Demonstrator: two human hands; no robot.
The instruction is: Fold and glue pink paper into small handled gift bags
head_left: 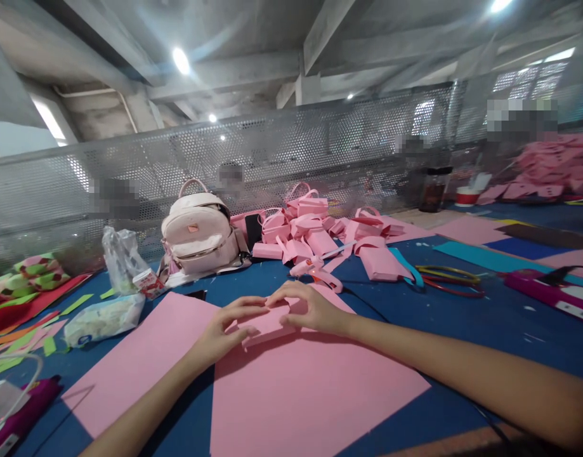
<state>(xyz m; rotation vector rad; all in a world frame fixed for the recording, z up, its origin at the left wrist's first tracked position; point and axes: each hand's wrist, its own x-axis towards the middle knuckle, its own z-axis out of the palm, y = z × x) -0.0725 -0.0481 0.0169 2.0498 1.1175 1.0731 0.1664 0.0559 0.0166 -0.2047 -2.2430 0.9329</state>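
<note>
Both of my hands are on a small folded pink foam piece (268, 325) above a large pink foam sheet (310, 393). My left hand (227, 327) grips its left side, thumb in front and fingers behind. On the right side, my right hand (306, 308) pinches the piece between thumb and curled fingers. Just behind my hands lies a pink-and-white hot glue gun (317, 271). A second pink foam sheet (153, 349) lies under my left forearm. Beyond the glue gun is a heap of small pink foam bags (310, 222) with looped handles.
A pale backpack (200, 231) stands against the perforated metal partition (281, 149). At left are a plastic packet (105, 317), foam scraps and a purple power strip (22, 416). Another purple strip (552, 295), coloured bands (450, 279) and foam sheets lie right. A dark cable runs behind my right arm.
</note>
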